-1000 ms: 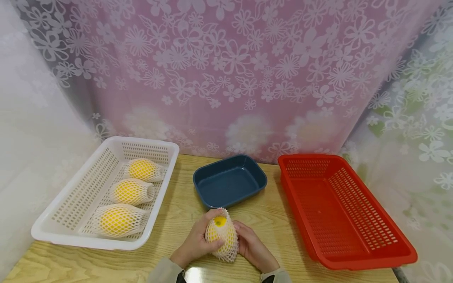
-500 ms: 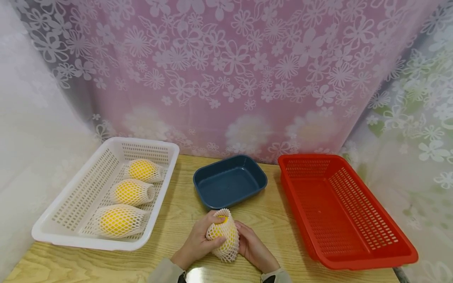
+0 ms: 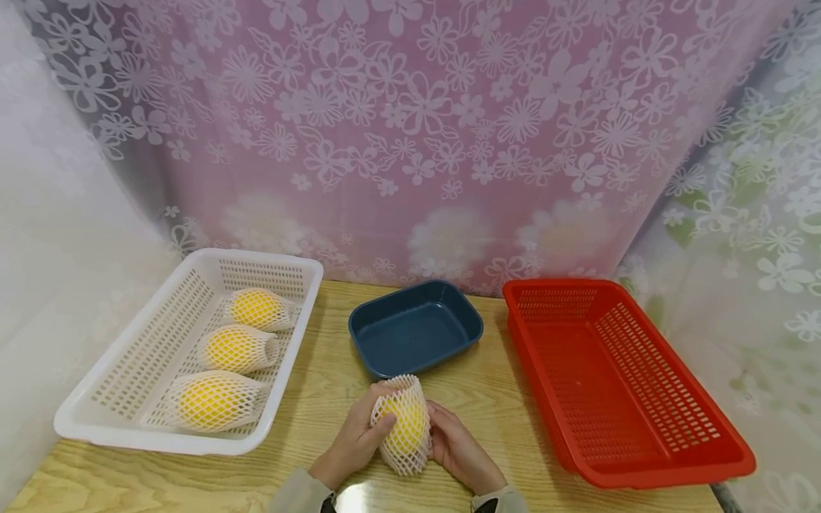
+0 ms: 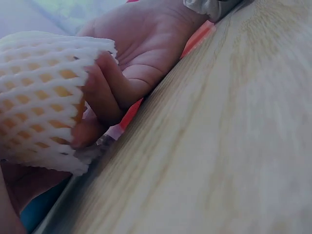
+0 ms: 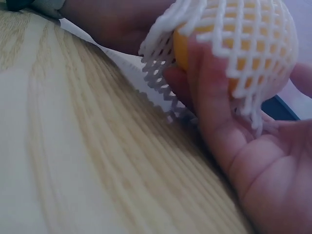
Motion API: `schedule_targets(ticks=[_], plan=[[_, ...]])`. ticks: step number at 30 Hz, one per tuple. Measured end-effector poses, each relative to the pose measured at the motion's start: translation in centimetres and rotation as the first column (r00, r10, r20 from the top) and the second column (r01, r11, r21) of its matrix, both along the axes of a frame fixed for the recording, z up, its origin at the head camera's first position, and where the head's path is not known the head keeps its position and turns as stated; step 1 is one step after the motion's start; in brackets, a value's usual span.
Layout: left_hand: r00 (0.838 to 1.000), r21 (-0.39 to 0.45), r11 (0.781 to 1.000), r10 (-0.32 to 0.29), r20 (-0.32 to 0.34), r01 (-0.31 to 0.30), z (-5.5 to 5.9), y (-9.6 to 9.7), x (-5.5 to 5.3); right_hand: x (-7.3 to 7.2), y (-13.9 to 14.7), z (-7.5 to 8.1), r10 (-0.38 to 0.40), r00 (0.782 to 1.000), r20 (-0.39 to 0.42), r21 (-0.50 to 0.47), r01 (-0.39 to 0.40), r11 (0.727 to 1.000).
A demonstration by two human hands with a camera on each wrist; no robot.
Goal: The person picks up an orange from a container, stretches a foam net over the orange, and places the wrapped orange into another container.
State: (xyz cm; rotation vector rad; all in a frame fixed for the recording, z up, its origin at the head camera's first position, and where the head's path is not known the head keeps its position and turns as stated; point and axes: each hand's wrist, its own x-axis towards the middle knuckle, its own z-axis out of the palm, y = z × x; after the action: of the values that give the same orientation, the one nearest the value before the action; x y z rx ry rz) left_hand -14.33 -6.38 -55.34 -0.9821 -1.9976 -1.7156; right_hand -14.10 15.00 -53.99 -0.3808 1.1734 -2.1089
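A yellow fruit [image 3: 409, 422] in a white foam net sleeve is held between both hands, low over the front of the table. My left hand [image 3: 356, 436] grips it from the left, thumb across its front and fingers behind. On the other side, my right hand [image 3: 463, 452] has curled fingers at the sleeve. The right wrist view shows the right fingers [image 5: 209, 83] tucked under the open edge of the foam net [image 5: 243, 48], against the fruit. The sleeve's upper rim stands up past the fruit's top. In the left wrist view, the right hand [image 4: 146, 53] bends its fingers at the net's edge.
To the left, a white basket [image 3: 276, 410] contains 3 yellow fruits [image 3: 214, 402] in foam nets. A dark blue tray [image 3: 417, 338] stands just beyond the hands. At the right sits a red basket [image 3: 616, 399], with a floral curtain [image 3: 410, 142] behind everything.
The sleeve's upper rim has risen over the fruit's top, which showed bare yellow before. My left thumb has shifted slightly across the front. Both hands stay in nearly the same place.
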Motion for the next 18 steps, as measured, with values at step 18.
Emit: schedule_targets(ticks=[18], plan=[[0.913,0.236,0.967,-0.009,0.408,-0.096,1.3,0.2,0.3,0.5,-0.5,0.0,-0.195,0.905,-0.377,0.205,0.287,0.936]])
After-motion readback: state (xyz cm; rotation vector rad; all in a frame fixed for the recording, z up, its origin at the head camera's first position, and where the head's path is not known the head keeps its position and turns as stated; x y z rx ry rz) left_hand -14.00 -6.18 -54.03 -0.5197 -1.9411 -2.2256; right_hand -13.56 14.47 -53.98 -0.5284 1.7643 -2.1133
